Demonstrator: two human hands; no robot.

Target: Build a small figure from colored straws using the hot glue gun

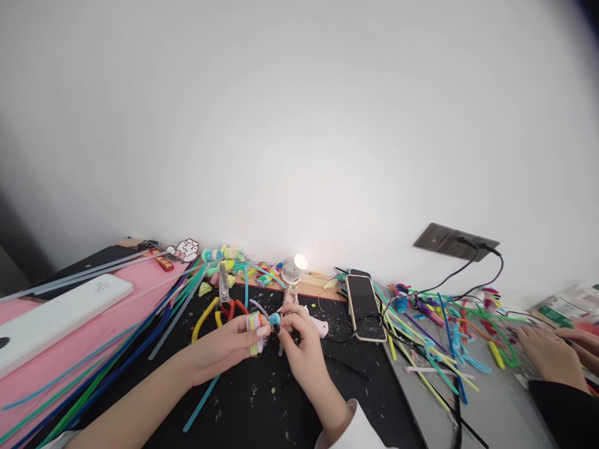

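Note:
My left hand (229,346) is closed round a small bundle of pastel pipe-cleaner pieces (254,323), pink and yellow. My right hand (299,337) pinches a small blue fuzzy piece (274,320) right against that bundle. Both hands meet over a black mat (262,399) dotted with cut fluff. Red-handled pliers (225,293) lie just beyond my left hand. A loose light-blue pipe cleaner (201,402) lies on the mat under my left forearm.
Long pipe cleaners (116,362) fan across a pink surface at left, beside a white flat case (56,318). A phone (365,305) lies right of my hands. Another person's hands (552,352) rest at the far right among colourful pipe cleaners (444,330). A wall socket (453,241) holds cables.

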